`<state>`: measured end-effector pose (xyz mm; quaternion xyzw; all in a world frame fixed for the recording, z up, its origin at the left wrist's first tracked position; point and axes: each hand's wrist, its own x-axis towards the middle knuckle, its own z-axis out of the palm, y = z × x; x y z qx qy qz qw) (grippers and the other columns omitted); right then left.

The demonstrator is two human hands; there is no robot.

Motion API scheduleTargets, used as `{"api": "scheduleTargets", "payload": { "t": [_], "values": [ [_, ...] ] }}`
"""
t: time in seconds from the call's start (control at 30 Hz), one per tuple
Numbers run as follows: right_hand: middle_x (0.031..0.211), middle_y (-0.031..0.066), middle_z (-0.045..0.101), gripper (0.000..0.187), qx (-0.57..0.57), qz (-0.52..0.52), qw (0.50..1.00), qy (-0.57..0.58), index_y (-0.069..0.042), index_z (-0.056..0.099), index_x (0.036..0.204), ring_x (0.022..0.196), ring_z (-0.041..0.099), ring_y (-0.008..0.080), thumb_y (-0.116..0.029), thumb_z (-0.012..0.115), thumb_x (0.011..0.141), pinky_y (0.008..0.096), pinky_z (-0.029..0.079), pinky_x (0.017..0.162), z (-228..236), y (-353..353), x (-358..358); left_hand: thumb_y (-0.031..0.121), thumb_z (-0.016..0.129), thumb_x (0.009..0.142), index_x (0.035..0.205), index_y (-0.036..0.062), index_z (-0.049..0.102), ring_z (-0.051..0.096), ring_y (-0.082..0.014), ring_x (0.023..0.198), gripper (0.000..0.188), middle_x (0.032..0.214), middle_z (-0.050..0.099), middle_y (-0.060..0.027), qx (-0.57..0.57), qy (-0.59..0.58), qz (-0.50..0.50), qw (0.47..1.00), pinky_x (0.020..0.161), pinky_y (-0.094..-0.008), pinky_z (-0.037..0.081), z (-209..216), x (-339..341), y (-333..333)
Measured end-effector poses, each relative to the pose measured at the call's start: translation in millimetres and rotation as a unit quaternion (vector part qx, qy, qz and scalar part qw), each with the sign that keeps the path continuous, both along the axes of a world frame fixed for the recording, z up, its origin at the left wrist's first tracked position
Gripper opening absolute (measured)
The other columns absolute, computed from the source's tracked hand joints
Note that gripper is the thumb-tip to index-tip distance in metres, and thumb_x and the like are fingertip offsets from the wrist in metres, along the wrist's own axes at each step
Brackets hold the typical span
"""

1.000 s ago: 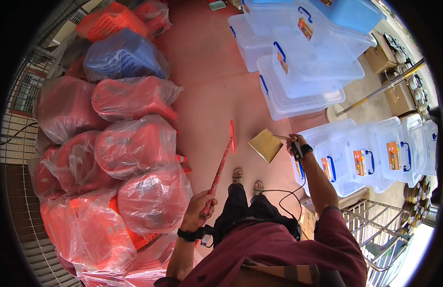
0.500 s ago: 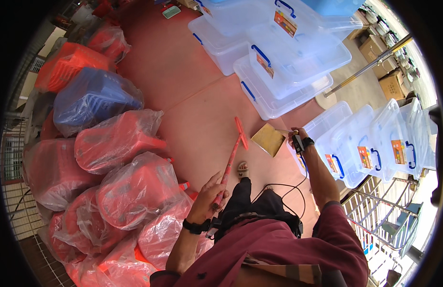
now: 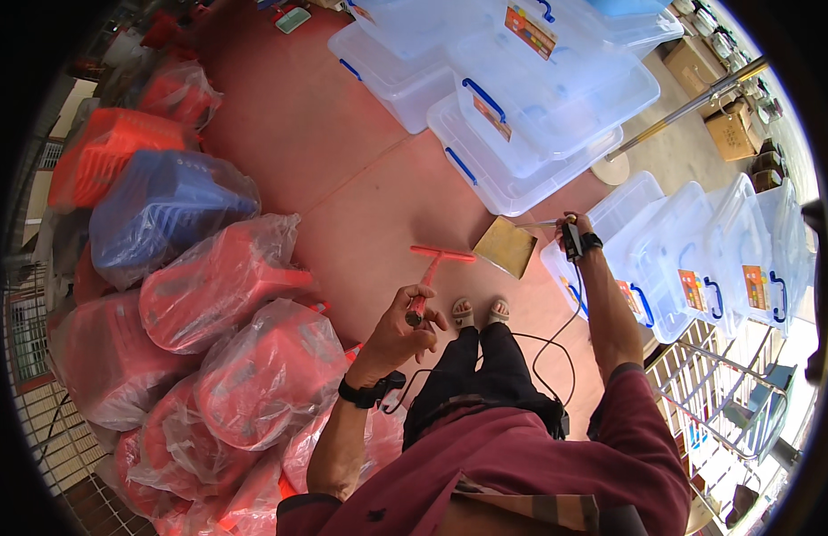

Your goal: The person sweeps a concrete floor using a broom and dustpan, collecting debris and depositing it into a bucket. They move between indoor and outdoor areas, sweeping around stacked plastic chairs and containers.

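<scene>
My left hand (image 3: 399, 330) is closed round the handle of a red broom (image 3: 434, 271). The broom's narrow T-shaped head is down by the floor in front of my feet; its bristles do not show. My right hand (image 3: 570, 228), out to the right, grips the thin metal handle of a dustpan (image 3: 505, 247). The dustpan has a squarish, worn yellowish pan, just right of the broom head and apart from it. Both wrists wear dark bands, and a small black device is strapped at my right hand.
Plastic-wrapped red chairs (image 3: 222, 281) and a blue wrapped stack (image 3: 168, 210) line the left. Clear storage boxes (image 3: 530, 179) are piled ahead, with more boxes (image 3: 651, 255) at right. A metal pole (image 3: 682, 107) on a round base stands behind them. A black cable (image 3: 557, 348) loops near my legs.
The broom head has swung left and nearer, turning crosswise, while my left hand has risen slightly. My right hand and the dustpan have shifted slightly. Both feet now show side by side.
</scene>
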<state>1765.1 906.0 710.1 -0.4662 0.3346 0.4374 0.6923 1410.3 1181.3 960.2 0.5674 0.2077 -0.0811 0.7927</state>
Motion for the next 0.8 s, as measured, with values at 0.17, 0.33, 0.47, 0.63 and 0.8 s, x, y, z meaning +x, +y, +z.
{"api": "scheduleTargets", "payload": {
  "t": [0.17, 0.33, 0.47, 0.63, 0.8],
  "values": [
    [0.058, 0.0061, 0.056, 0.037, -0.069, -0.027, 0.997, -0.036, -0.014, 0.051, 0.061, 0.04, 0.05, 0.0201, -0.026, 0.042, 0.095, 0.0316, 0.04, 0.033, -2.0, -3.5, 17.7, 0.036, 0.065, 0.099, 0.124, 0.0083, 0.049, 0.057, -0.0063, 0.061, 0.04, 0.082, 0.064, -0.0057, 0.087, 0.002, -0.002, 0.996, 0.05, -0.0209, 0.045, 3.1, 15.7, 3.3],
    [0.059, 0.0092, 0.059, 0.035, -0.056, -0.029, 0.996, -0.069, -0.01, 0.056, 0.071, 0.04, 0.055, 0.0245, -0.027, 0.039, 0.095, 0.0363, 0.042, 0.031, -15.0, -7.3, 45.9, 0.039, 0.062, 0.101, 0.115, 0.0064, 0.056, 0.057, -0.0064, 0.062, 0.036, 0.078, 0.062, -0.0044, 0.227, 0.031, -0.011, 0.973, 0.051, -0.0221, 0.045, 11.8, 35.0, 1.5],
    [0.058, 0.0093, 0.059, 0.033, -0.042, -0.064, 0.995, -0.066, -0.009, 0.056, 0.072, 0.039, 0.055, 0.0251, -0.027, 0.04, 0.095, 0.0367, 0.042, 0.031, -26.0, -12.4, 56.4, 0.035, 0.062, 0.101, 0.112, 0.0063, 0.056, 0.05, -0.0084, 0.055, 0.031, 0.07, 0.057, -0.0041, 0.35, -0.034, -0.043, 0.935, 0.051, -0.028, 0.042, 15.8, 69.0, 1.8],
    [0.071, 0.0117, 0.063, 0.026, 0.002, -0.084, 0.99, -0.113, -0.009, 0.054, 0.078, 0.048, 0.054, 0.0231, -0.026, 0.043, 0.094, 0.0353, 0.046, 0.042, -37.1, -26.9, 53.9, 0.022, 0.06, 0.101, 0.107, 0.005, 0.056, 0.053, -0.0121, 0.054, 0.019, 0.069, 0.057, -0.005, 0.346, -0.026, -0.055, 0.936, 0.05, -0.0294, 0.045, 32.4, 134.3, 1.8],
    [0.087, 0.0174, 0.066, 0.031, 0.122, -0.106, 0.985, -0.063, -0.006, 0.053, 0.096, 0.057, 0.051, 0.022, -0.037, 0.044, 0.098, 0.0386, 0.05, 0.054, -38.3, -57.6, 27.6, 0.017, 0.058, 0.1, 0.097, 0.0046, 0.055, 0.058, -0.0126, 0.054, 0.013, 0.068, 0.06, -0.0048, 0.373, -0.047, -0.119, 0.919, 0.048, -0.0295, 0.048, 48.5, 212.3, -3.5]
  ]
}}
